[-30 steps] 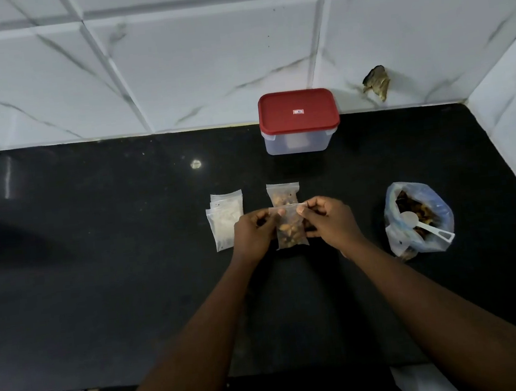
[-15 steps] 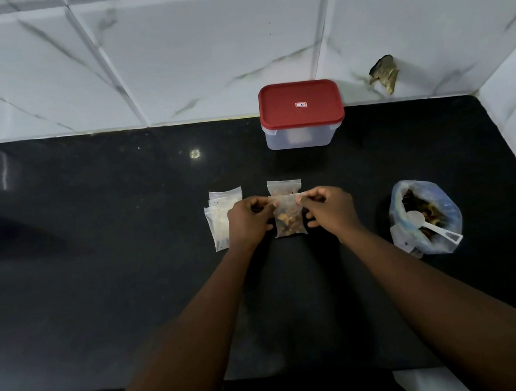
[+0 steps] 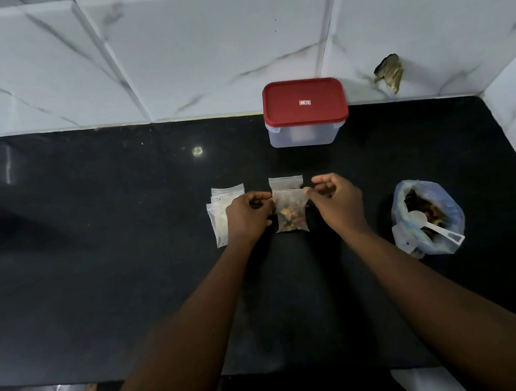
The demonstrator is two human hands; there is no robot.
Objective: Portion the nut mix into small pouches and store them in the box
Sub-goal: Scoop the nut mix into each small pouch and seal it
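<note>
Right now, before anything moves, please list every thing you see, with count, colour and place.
storage box: 1, clear with red lid on, back of the counter
held pouch: 1, clear with brown nuts, centre, between both hands
second pouch: 1, clear, just behind the held pouch
empty pouches: small stack, count unclear, clear, left of the held pouch
nut mix bag: 1, bluish clear, open, right side
scoop: 1, white, in the nut mix bag
counter: 1, black
wall tiles: several, white marble
brownish patch: 1, on the wall tiles
left hand: pinches the held pouch's top left corner
right hand: pinches its top right corner
</note>
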